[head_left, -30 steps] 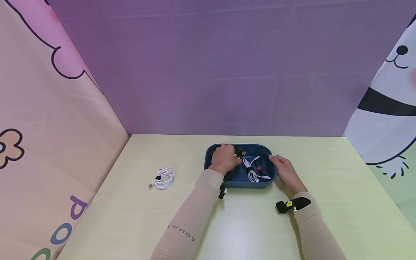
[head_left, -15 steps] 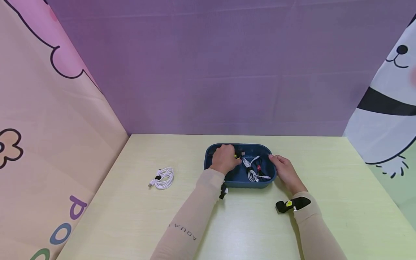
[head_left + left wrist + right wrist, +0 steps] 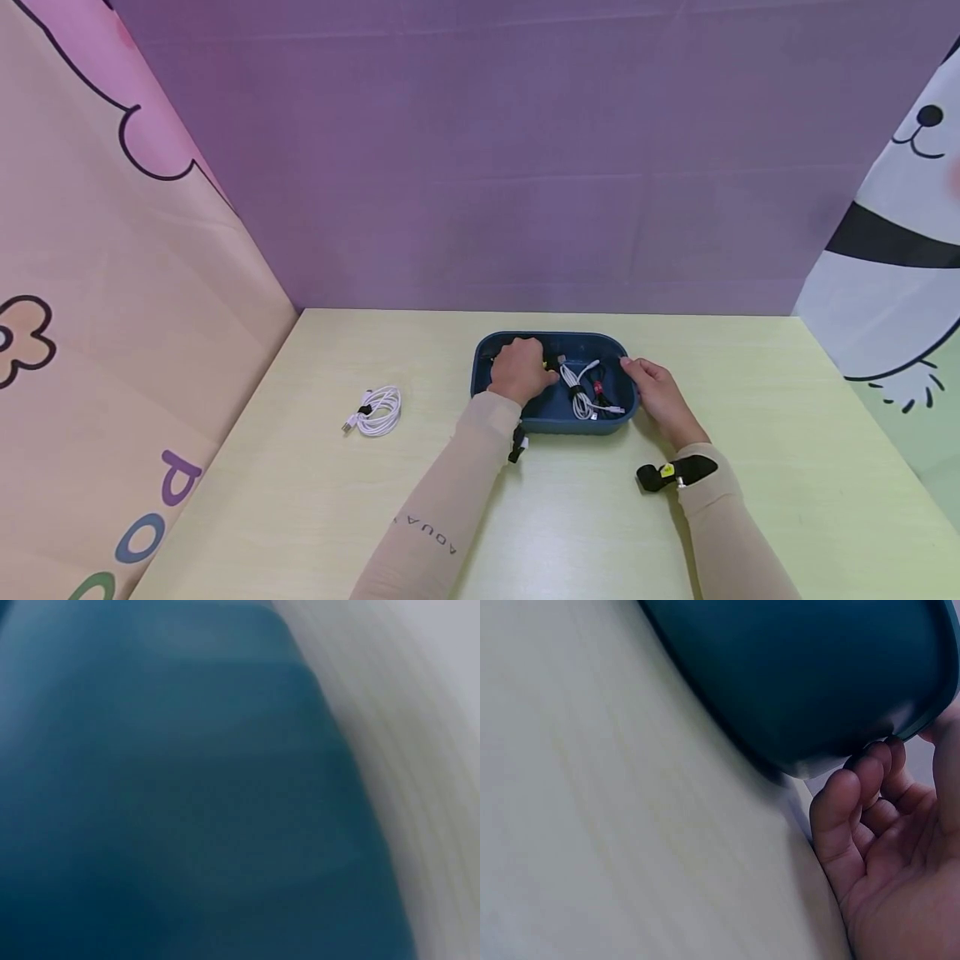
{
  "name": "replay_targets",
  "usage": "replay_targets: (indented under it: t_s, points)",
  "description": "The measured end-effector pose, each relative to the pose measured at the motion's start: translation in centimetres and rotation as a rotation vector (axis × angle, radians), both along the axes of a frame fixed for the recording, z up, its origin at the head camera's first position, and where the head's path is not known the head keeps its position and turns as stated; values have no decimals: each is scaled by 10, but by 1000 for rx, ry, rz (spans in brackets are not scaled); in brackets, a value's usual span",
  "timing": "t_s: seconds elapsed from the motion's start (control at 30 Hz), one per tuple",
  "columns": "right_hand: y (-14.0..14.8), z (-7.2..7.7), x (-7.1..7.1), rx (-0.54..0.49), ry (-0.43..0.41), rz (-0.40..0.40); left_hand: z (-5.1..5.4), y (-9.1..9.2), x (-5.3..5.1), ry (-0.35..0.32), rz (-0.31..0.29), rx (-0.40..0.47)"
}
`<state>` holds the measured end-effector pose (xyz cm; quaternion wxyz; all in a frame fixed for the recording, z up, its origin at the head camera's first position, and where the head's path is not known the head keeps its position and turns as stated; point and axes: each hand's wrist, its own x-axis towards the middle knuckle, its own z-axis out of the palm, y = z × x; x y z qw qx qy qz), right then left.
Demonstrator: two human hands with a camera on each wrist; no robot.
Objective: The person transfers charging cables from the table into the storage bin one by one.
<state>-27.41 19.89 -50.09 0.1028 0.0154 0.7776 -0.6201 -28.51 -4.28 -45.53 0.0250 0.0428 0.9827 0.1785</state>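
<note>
A dark blue plastic storage bin (image 3: pixel 570 427) stands on the table. My left hand (image 3: pixel 519 367) reaches down into its left half, knuckles up, with curled fingertips out of sight. A dark cable bundle with a bit of yellow and a USB plug (image 3: pixel 561 358) sticks out by the thumb, and the hand appears to grip it. White cable coil (image 3: pixel 581 400) with a black tie and a dark cable with a red tie (image 3: pixel 597 387) lie in the right half. My right hand (image 3: pixel 660 396) holds the bin's right end, thumb on the rim and fingers (image 3: pixel 836 799) against the outer wall.
Another coiled white cable (image 3: pixel 381 412) with a black tie lies on the light wood table (image 3: pixel 585 525), left of the bin. A purple cloth (image 3: pixel 480 167) hangs behind the table, with printed cloths at both sides. The left wrist view is blurred blue plastic.
My left hand has shifted slightly right and toward me inside the bin, and the plug beside its thumb sits a little lower. The right hand and bin have stayed in place.
</note>
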Motion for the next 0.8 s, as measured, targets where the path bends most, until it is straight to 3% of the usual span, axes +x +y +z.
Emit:
replay_targets:
  t_s: [0.8]
  points:
    - [0, -7, -2, 4, 29, -4, 0, 2, 2, -7, -13, -25]
